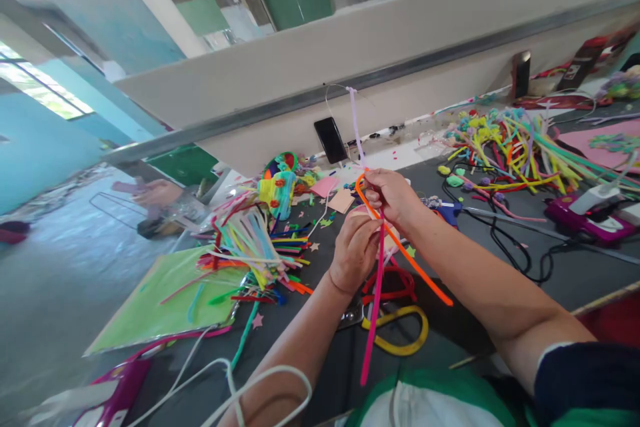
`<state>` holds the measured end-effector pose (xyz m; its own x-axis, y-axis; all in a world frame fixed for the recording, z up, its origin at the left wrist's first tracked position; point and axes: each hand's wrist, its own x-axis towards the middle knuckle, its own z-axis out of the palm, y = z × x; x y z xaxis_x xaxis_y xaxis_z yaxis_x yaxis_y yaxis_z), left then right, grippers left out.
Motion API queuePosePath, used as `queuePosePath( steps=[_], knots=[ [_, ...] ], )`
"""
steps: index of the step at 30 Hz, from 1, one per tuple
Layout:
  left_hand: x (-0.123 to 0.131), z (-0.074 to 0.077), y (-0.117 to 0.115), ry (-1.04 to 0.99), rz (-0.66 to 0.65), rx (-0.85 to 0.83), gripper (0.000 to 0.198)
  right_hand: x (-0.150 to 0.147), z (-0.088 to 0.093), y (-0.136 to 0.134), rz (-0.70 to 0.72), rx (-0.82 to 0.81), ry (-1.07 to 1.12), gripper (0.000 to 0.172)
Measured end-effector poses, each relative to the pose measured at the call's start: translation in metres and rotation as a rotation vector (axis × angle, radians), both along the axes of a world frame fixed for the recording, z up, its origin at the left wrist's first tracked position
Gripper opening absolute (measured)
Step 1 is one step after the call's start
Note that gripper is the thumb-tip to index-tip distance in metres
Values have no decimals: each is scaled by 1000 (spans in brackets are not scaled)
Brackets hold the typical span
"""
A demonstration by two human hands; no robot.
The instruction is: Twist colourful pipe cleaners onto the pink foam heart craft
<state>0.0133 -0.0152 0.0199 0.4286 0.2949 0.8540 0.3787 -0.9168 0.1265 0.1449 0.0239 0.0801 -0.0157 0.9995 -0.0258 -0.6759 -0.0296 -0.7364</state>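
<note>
My right hand (pixel 394 199) is closed on an orange pipe cleaner (pixel 425 275), which bends over at its top and slants down to the right beneath my forearm. Just below it, the fingers of my left hand (pixel 354 255) pinch a pink pipe cleaner (pixel 374 327) that hangs toward my lap. A lavender pipe cleaner (pixel 356 123) runs from a wire loop at the partition down to the orange bend; the join is partly hidden by my fingers. Yellow-handled scissors (pixel 424 333) lie on the dark table under my hands, beside red pipe cleaners (pixel 407 283).
Pipe cleaner bundles lie left (pixel 255 240) and right (pixel 505 153). A phone (pixel 330 140) leans at the partition (pixel 280 93). Purple power strips (pixel 575 217) and white cables (pixel 225 373) border the work area. Another person's hand (pixel 157 193) shows at left.
</note>
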Motion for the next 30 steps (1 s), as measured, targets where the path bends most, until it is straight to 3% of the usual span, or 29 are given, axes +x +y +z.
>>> queuePosePath(
  steps=[7,12,16,21,30],
  knots=[
    [4,-2,1,-43,30,-20,32,-4,0,-2,2,9,-34,21],
    [7,0,1,-96,53,-40,20,-3,1,-3,-14,5,-47,19],
    [8,8,0,-137,128,-173,5,-6,0,-5,-9,10,-45,16],
    [6,16,-1,-98,199,-293,10,-15,-5,-4,-83,30,-95,16],
    [6,10,4,-81,216,-252,11,-21,-15,-1,-149,71,-164,16]
  ],
)
